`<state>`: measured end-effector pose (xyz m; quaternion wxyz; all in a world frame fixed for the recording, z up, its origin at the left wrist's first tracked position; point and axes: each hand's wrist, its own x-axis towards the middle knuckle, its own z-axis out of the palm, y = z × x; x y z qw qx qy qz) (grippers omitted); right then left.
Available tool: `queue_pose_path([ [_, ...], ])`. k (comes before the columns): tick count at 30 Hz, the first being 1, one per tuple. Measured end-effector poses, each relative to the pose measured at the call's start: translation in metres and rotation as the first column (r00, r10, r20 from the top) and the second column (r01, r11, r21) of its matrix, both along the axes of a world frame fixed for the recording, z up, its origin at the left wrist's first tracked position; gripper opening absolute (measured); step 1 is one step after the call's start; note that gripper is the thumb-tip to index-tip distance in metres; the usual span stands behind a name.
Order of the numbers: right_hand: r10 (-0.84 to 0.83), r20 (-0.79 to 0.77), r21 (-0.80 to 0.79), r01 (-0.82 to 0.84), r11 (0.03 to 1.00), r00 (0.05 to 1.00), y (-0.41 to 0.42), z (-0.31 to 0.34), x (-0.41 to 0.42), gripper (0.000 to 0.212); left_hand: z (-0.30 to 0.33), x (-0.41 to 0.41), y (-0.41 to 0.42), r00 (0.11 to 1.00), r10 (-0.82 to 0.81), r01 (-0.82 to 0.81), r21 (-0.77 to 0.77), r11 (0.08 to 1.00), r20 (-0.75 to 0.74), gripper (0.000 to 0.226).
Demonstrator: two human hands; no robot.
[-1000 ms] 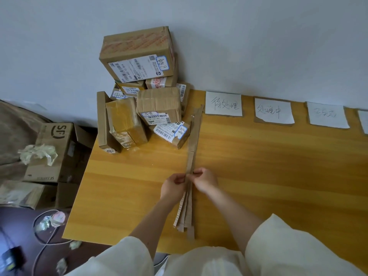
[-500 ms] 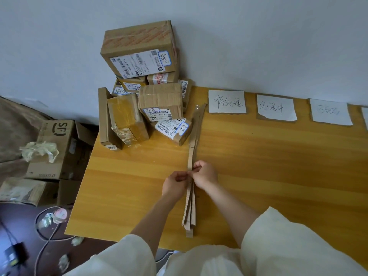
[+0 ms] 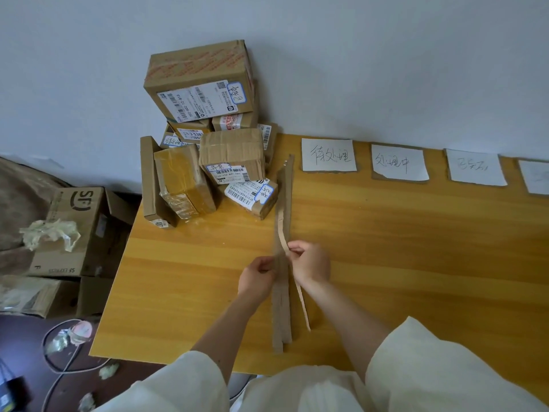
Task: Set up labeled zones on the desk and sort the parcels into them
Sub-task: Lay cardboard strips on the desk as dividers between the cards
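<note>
A bundle of long cardboard strips [image 3: 282, 316] lies on the wooden desk [image 3: 401, 248], running from the front edge toward the wall. My left hand [image 3: 257, 275] holds the bundle at its middle. My right hand [image 3: 310, 263] pinches one strip [image 3: 303, 307], which bends away to the right of the rest. Several taped parcels [image 3: 228, 156] with shipping labels are piled at the desk's far left corner against the wall. Handwritten paper labels [image 3: 328, 155] [image 3: 399, 163] [image 3: 475, 169] lie in a row along the back edge, with another at the right frame edge.
An SF cardboard box [image 3: 71, 230] with crumpled paper on it stands on the floor left of the desk, above flattened packaging. Cables [image 3: 59, 361] and paper scraps lie on the dark floor. The white wall [image 3: 356, 69] backs the desk.
My right hand has drawn one strip out of the bundle to the right. Both hands and the bundle stay near the desk's middle.
</note>
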<state>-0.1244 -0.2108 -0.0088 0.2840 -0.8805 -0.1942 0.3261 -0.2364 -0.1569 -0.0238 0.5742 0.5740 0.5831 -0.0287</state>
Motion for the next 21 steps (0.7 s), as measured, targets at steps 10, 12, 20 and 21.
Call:
queue_pose_path([
  [10,-0.122,-0.048,0.181,0.129,0.975,0.991,-0.053,0.016,0.042,0.013,0.003,0.011,-0.019,0.992,0.042,0.000,0.321,0.947,-0.123,0.047],
  [12,-0.159,-0.052,0.174,0.166,0.971,0.986,-0.068,0.015,0.054,0.014,0.007,0.017,-0.027,0.991,-0.043,0.093,0.428,0.899,-0.126,0.049],
  [20,-0.316,-0.134,0.097,0.330,0.939,0.939,-0.115,0.005,0.092,0.019,0.010,0.053,-0.059,0.798,-0.522,0.600,0.478,0.642,-0.301,0.068],
  [21,-0.323,-0.145,0.087,0.337,0.938,0.935,-0.118,0.003,0.094,0.019,0.009,0.056,-0.062,0.768,-0.550,0.638,0.456,0.620,-0.328,0.068],
])
